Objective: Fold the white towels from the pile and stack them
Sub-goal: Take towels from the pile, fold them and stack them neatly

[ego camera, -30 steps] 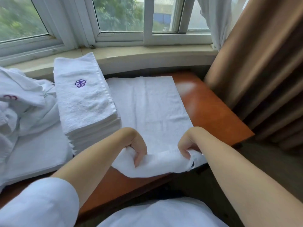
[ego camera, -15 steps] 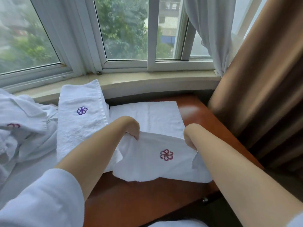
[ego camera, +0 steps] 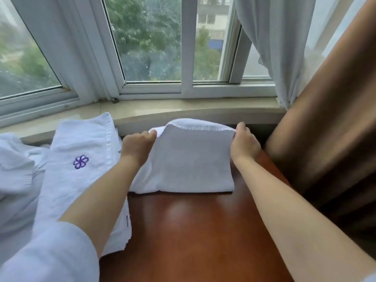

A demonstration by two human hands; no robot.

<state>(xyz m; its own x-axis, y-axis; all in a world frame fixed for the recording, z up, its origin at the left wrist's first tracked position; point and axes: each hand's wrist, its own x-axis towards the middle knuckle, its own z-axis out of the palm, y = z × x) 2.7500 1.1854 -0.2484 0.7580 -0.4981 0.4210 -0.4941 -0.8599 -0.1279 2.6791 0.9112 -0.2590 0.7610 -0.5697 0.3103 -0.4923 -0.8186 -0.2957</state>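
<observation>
- Two hands on one towel point(ego camera: 191, 159), both at its far edge, near the sill point(ego camera: 183, 112).
- L hand point(ego camera: 137, 146): fingers curled over towel's far-left corner, pinching it; fingertips mostly hidden behind the cloth, so exact grip can't be told.
- R hand point(ego camera: 244, 144): thumb and fingers pinch far-right corner; thumb tip up at the hem.
- Towel: white, folded over on itself, near fold lying flat on tabletop point(ego camera: 193, 231); far edge lifted a bit, arching up between the hands, ribbed hem showing on top.
- Towel sits at far side of tabletop, centre-right, just below sill.
- Stack point(ego camera: 81, 169) of folded white towels to the left, touching/overlapping towel's left side under L forearm; purple flower logo point(ego camera: 80, 162) on top one.
- Stack's near end hangs toward tabletop's left edge; layered edges visible low down.
- Pile point(ego camera: 16, 169) of loose white towels far left, rumpled, beside stack.
- Tabletop: reddish-brown wood, glossy, bare patch nearest the camera.
- L arm has white sleeve point(ego camera: 50, 255) pushed up the forearm; R forearm bare, crosses frame from lower right.
- Brown curtain point(ego camera: 325, 129) at right, just beside R hand; sheer white curtain point(ego camera: 274, 47) behind it.
- Window point(ego camera: 152, 41) w/ white frames above sill, green trees outside.
</observation>
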